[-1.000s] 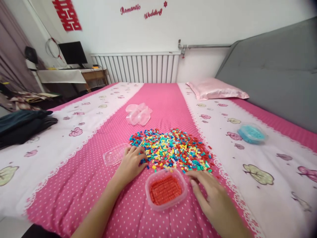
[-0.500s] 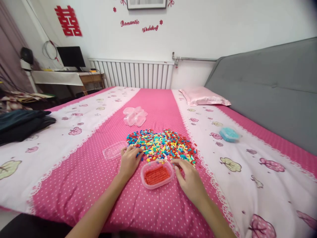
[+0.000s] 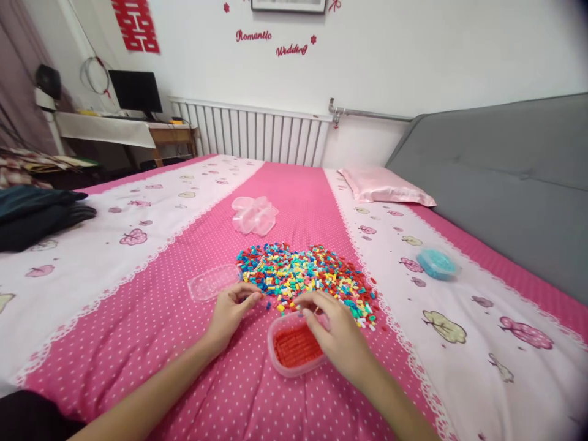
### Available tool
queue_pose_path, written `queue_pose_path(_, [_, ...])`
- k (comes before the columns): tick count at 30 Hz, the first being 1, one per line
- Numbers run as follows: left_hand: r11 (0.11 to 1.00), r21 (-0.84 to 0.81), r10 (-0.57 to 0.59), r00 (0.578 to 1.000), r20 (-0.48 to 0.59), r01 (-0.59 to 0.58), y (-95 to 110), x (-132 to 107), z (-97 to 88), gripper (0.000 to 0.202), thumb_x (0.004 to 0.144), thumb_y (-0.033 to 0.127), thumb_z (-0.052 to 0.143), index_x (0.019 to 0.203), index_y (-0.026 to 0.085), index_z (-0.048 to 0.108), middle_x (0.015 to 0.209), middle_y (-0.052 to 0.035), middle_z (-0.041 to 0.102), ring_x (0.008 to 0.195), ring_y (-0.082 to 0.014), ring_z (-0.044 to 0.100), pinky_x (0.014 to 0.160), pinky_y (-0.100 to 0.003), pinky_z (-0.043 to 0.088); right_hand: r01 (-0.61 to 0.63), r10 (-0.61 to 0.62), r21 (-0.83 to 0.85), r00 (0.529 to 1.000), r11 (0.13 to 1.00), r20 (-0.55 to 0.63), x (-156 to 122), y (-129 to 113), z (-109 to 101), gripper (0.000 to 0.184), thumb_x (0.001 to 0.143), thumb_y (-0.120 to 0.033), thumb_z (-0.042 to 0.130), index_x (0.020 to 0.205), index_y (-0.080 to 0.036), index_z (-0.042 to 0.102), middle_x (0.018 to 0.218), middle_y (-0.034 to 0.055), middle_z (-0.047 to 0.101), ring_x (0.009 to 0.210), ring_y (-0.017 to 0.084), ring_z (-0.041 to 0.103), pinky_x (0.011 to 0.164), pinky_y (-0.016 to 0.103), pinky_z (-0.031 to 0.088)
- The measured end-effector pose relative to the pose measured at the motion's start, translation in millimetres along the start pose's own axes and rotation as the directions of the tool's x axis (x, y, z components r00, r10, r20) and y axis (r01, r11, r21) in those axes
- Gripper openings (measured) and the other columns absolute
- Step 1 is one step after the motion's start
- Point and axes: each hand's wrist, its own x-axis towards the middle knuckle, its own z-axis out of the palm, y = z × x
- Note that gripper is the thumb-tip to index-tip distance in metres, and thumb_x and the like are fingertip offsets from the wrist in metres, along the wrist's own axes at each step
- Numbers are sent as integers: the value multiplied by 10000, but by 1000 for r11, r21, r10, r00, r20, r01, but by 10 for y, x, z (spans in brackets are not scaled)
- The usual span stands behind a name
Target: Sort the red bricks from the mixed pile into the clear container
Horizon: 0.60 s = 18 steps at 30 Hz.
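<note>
A heap of small coloured bricks, red, blue, yellow and green, lies on the pink dotted strip of the bed. In front of it stands a clear plastic tub filled with red bricks. My right hand hovers over the tub's far right rim with its fingers bent and pinched together; what they hold is too small to name. My left hand rests at the heap's near left edge, its fingers curled in a pinch. A clear lid lies just left of that hand.
A crumpled pink plastic bag lies beyond the heap. A tub of blue bricks sits on the white strip at the right. A pink pillow, grey headboard and dark folded clothes border the bed.
My right hand has moved left from beside the tub to above its rim. My left hand has pulled back a little from the heap and curled. The camera view has shifted.
</note>
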Motion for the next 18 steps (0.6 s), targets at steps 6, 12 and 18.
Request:
queue_pose_path(6, [986,-139,-84,996,27,87,199,-159,30,284,725,437,851,765,185,726,751,-34,761,695,-166,689,647,-233,526,-32,28,111,999,993,39,111,-131,166,245,888,-69,662,1057,-239,716,978,-10,733,908,141,680,834,262,512])
queue_pose_path(12, [944,-299,-112,987,119,143,373,-303,213,274,661,386,923,685,196,727,731,-19,756,703,-156,703,686,-229,563,-33,37,107,999,994,-37,75,-136,189,247,853,-41,709,980,-252,738,921,-35,741,855,128,688,799,254,512])
queue_pose_path(18, [962,-259,-72,994,78,90,503,-369,311,204,666,313,919,630,211,745,736,-25,760,729,-172,704,734,-270,569,13,-12,40,999,999,-37,63,-160,105,203,874,-52,658,890,-239,737,908,-8,732,868,152,686,793,284,519])
